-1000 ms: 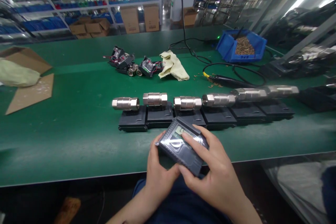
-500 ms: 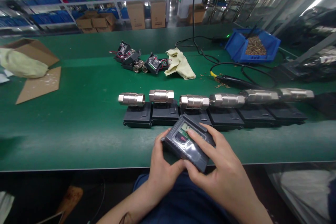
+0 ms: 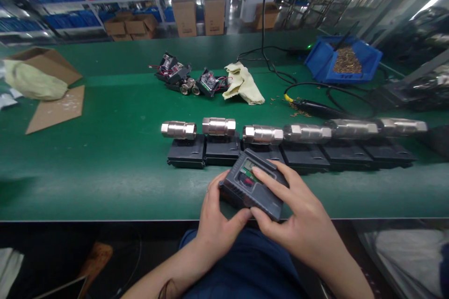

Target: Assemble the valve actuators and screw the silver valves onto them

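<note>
Between my hands is a dark grey meter [image 3: 261,195] with a small display window, tilted above the front edge of the bench. My left hand [image 3: 217,215] grips its left side, with the thumb at the lower edge. My right hand [image 3: 298,210] holds the right side, and its index finger lies over the window. Just behind stands a row of several similar dark meters [image 3: 185,152], each with a shiny metal pipe fitting [image 3: 178,129] along its far side. The meter in my hands partly covers one of them.
Farther back lie opened meter units with wires [image 3: 208,83], a yellow cloth [image 3: 243,85] and a black corded tool [image 3: 317,108] among scattered small brass parts. A blue bin [image 3: 321,63] of brass parts stands back right. Cardboard [image 3: 59,110] lies at left on the green bench [image 3: 122,187].
The whole view has shifted slightly to the right. Both hands keep their hold on the meter, whose display looks darker now; the things on the bench stay in place.
</note>
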### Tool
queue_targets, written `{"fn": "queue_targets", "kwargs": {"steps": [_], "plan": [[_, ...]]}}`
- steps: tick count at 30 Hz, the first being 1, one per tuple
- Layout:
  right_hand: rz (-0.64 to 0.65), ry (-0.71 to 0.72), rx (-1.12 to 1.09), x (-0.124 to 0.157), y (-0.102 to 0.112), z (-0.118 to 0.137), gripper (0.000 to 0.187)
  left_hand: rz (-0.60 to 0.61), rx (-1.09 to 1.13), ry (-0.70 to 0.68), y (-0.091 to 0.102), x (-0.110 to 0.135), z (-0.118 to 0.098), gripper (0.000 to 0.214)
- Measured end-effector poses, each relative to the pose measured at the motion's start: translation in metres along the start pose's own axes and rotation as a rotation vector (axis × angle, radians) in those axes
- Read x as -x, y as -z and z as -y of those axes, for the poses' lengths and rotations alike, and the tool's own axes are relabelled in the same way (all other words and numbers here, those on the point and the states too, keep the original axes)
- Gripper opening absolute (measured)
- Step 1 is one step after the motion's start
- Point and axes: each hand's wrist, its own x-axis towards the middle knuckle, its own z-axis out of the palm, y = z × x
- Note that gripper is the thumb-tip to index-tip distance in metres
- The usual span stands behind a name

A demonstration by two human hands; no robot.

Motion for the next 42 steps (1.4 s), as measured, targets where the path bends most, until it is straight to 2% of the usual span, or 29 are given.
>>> {"fn": "queue_targets", "kwargs": {"steps": [3, 5, 10, 12, 14, 16, 18, 20, 22, 23, 26, 32, 40, 42], "plan": [[0.01, 0.01, 0.005, -0.002, 0.001, -0.003, 0.049, 0.029, 0.033, 0.012, 0.008, -0.001, -0.001, 0.062], [0.017, 0.024, 0.002, -0.002, 0.001, -0.002, 0.051, 0.104, 0.091, 0.028, 0.021, -0.007, -0.004, 0.064], [0.03, 0.11, -0.026, 0.002, 0.003, 0.012, 0.051, 0.389, 0.239, 0.235, 0.056, -0.039, -0.021, 0.068], [0.044, 0.126, -0.056, 0.009, 0.003, 0.018, 0.053, 0.548, 0.294, 0.318, 0.061, -0.048, -0.029, 0.076], [0.046, 0.11, -0.164, 0.02, 0.004, 0.021, 0.057, 0.621, 0.373, 0.369, 0.062, -0.045, -0.031, 0.088], [0.031, -0.015, -0.375, 0.031, 0.004, 0.021, 0.067, 0.576, 0.387, 0.36, 0.062, -0.03, -0.026, 0.093], [0.103, -0.251, -0.634, 0.04, 0.004, 0.02, 0.081, 0.497, 0.306, 0.28, 0.063, -0.007, -0.014, 0.091], [0.298, -0.488, -0.844, 0.045, 0.003, 0.019, 0.087, 0.466, 0.198, 0.18, 0.068, 0.018, -0.001, 0.086], [0.487, -0.609, -0.95, 0.045, 0.002, 0.021, 0.077, 0.483, 0.107, 0.113, 0.072, 0.036, 0.008, 0.084], [0.531, -0.633, -0.957, 0.044, 0.002, 0.022, 0.07, 0.494, 0.069, 0.098, 0.074, 0.042, 0.009, 0.083], [0.532, -0.606, -0.873, 0.045, 0.0, 0.025, 0.059, 0.477, 0.019, 0.066, 0.072, 0.044, 0.003, 0.08], [0.423, -0.475, -0.822, 0.053, -0.004, 0.022, 0.056, 0.387, 0.033, -0.054, 0.065, 0.029, -0.012, 0.065], [0.338, -0.317, -0.805, 0.048, -0.006, 0.022, 0.051, 0.426, -0.003, -0.004, 0.068, 0.029, -0.011, 0.061], [0.313, -0.248, -0.789, 0.046, -0.01, 0.021, 0.051, 0.41, -0.02, -0.042, 0.072, 0.027, -0.01, 0.054]]}}
